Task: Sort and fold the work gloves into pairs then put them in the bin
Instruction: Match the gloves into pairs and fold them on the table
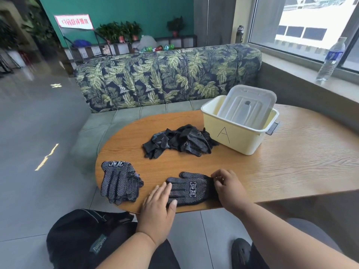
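Left hand (158, 205): laid flat, fingers straight and together, pressed on the finger end of the glove.
Right hand (227, 186): fingers curled, cuff end of the same glove pinched at its edge.
Glove (191, 189): black, white-dotted, spread flat between the two hands, near the table edge; printed mark seen facing up. Whether a second glove lies under it cannot be told.
Stacked gloves (120, 181): set just left of the left hand, apart from it, fingers pointing toward the person.
Glove pile (180, 140): loose heap, beyond both hands, touching the bin on its left side.
Bin (240, 140): pale yellow, marked "A", beyond the right hand; clear lid (246, 105) propped tilted inside it.
Table (291, 162): wood-grain top, all items resting on it.
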Demonstrator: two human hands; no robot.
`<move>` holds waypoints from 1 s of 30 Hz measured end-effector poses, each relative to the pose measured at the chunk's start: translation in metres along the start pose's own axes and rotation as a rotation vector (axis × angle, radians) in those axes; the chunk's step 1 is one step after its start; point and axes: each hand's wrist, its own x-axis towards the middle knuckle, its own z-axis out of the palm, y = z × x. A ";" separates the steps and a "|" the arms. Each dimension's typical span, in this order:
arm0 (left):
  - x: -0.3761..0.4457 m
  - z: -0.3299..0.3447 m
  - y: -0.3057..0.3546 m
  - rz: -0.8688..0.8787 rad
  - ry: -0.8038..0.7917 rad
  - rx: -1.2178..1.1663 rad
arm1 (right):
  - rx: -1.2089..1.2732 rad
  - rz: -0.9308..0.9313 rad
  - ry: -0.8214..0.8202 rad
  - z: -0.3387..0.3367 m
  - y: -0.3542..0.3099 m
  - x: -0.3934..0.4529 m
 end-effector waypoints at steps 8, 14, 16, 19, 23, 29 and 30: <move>-0.003 -0.007 0.000 -0.136 0.142 -0.075 | -0.318 -0.100 0.100 0.009 0.021 -0.002; -0.004 0.002 0.007 0.011 -0.032 0.126 | -0.372 -0.124 0.114 0.010 0.031 -0.001; -0.003 0.004 0.008 -0.001 -0.070 0.225 | -0.399 -0.131 0.116 0.011 0.032 -0.001; -0.003 0.003 0.008 -0.013 -0.068 0.237 | -0.423 -0.143 0.131 0.012 0.032 -0.001; -0.006 0.001 0.006 -0.027 -0.038 0.163 | -0.432 -0.140 0.136 0.011 0.032 -0.002; -0.005 -0.004 0.009 -0.063 -0.018 0.116 | -0.435 -0.129 0.128 0.011 0.030 -0.003; -0.005 -0.004 0.010 -0.076 -0.022 0.146 | -0.433 -0.128 0.127 0.011 0.030 -0.003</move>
